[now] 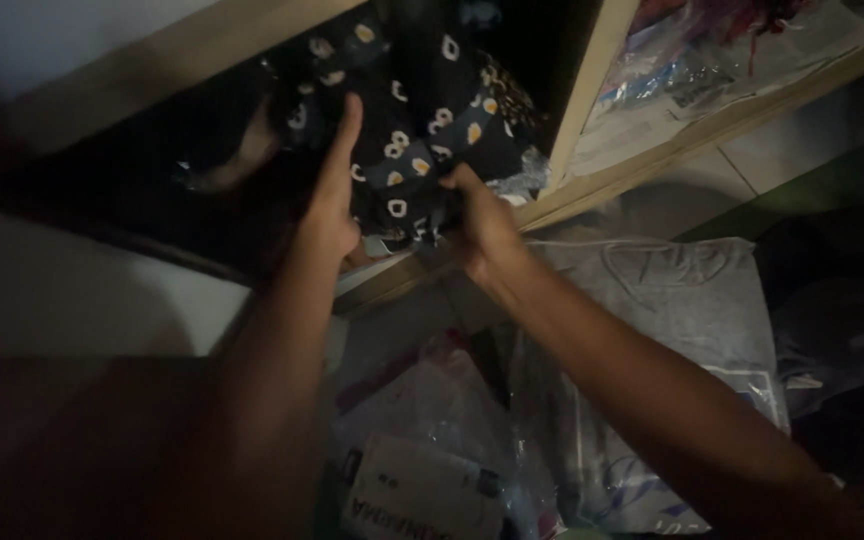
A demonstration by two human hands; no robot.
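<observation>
A dark folded cloth with white and yellow shapes [422, 110] lies in the lower compartment of a pale wooden shelf [582, 95]. My left hand [332, 195] presses flat against the cloth's left side, fingers stretched upward. My right hand [480, 222] grips the cloth's lower right edge with curled fingers. Both forearms reach up from the bottom of the view. The inside of the compartment behind the cloth is too dark to make out.
The compartment to the right holds clear plastic bags with red and blue items [692, 60]. Below my arms lie a grey printed garment [672, 300] and several plastic-wrapped packages [422, 480] on the floor. Dark clothing [842, 300] sits at the right.
</observation>
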